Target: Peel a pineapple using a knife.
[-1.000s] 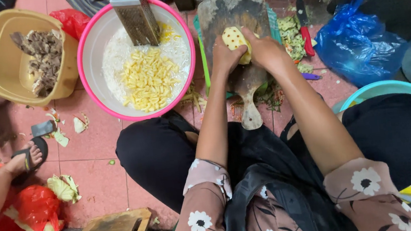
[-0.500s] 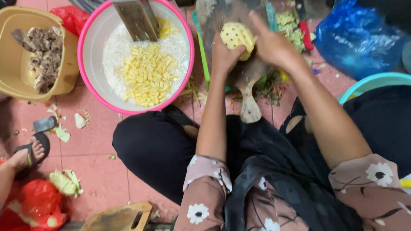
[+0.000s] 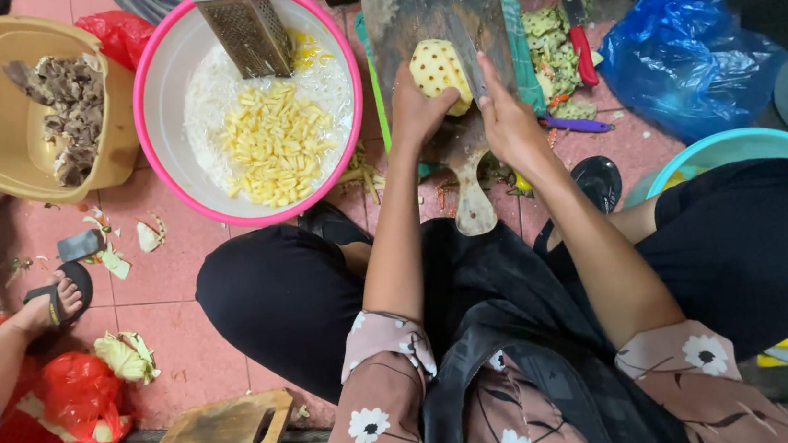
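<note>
Moved: your right hand [image 3: 512,123] now lays the knife [image 3: 466,53] onto the peeled pineapple [image 3: 437,71].
Left hand [image 3: 417,111]: your grip clasps the pineapple.
Right grip: pinches the knife.
Pineapple: on the cutting board [image 3: 431,6].

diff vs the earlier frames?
The right hand has set a knife onto the peeled pineapple, which earlier it gripped together with the left hand. The left hand keeps steadying the fruit. The cutting board, pink basin and grater are unchanged.
</note>
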